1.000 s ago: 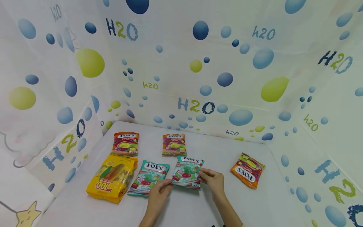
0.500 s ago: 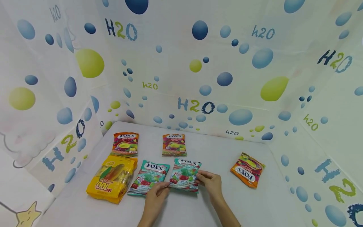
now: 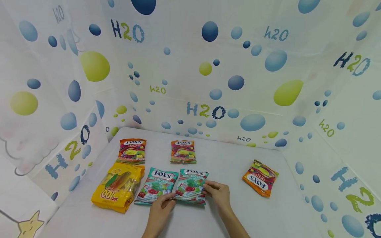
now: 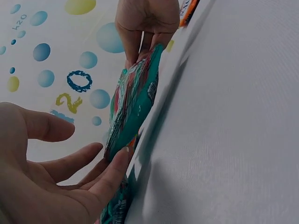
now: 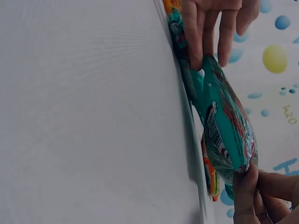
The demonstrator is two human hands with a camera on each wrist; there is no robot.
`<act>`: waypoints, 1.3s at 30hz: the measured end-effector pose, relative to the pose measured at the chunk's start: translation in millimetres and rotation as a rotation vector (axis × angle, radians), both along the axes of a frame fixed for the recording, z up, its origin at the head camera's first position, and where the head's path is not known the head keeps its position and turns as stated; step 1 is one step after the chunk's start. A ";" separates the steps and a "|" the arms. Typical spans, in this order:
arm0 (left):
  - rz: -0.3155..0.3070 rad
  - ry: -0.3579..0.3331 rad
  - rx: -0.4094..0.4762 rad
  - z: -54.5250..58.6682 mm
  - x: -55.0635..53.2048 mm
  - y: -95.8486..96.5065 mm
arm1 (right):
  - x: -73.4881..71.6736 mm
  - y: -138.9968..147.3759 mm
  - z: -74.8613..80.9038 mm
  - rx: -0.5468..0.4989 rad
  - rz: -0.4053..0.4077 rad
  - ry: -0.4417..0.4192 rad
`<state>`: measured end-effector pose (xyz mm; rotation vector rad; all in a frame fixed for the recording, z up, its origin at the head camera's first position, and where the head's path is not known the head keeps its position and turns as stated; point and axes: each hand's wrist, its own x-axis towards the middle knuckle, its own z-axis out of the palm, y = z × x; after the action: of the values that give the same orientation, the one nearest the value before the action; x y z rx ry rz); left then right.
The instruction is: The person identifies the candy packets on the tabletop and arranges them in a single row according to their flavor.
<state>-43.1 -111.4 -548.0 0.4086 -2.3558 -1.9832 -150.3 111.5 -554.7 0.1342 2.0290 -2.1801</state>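
Note:
A green Fox's Mint Blossom candy bag [image 3: 191,186] is held slightly raised over the white table [image 3: 190,224], face up. My right hand [image 3: 218,195] pinches its right edge between thumb and fingers. At its lower left corner, the nearly straight fingers of my left hand [image 3: 162,206] touch the bag, and the thumb stands apart from it, as the left wrist view shows. A second green Mint Blossom bag [image 3: 157,185] lies directly to the left, its side close against the held one. In the right wrist view, the held bag [image 5: 229,126] appears edge-on between both hands.
Left of the green bags lies a yellow candy bag [image 3: 118,186]. Behind it is an orange Fox's Fruits bag [image 3: 132,151], with another orange bag [image 3: 183,152] at back centre. A third orange bag [image 3: 260,178] lies turned at right. Patterned sheets [image 3: 208,66] wall the table.
Both hands have moved left and a little nearer to me with the green bag, bringing it close beside the other green bag. The other bags have stayed put.

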 end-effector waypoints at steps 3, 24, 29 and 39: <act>-0.011 -0.006 -0.010 0.8 0.9 -1.1 | 2.3 -1.4 0.9 -0.002 0.001 0.000; -0.232 -0.133 -0.157 12.5 0.6 -14.5 | 4.9 -5.9 -6.5 0.108 0.012 0.011; -0.247 -0.146 -0.198 16.0 -1.2 -16.5 | 3.6 -6.0 -7.3 0.183 0.026 0.035; -0.260 -0.139 -0.235 25.2 -2.7 -22.3 | 3.9 -1.7 -7.4 0.291 0.110 0.061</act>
<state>-45.7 -133.7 -522.8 0.2466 -2.8175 -1.7888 -146.4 109.8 -562.1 -0.0106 2.3175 -1.8369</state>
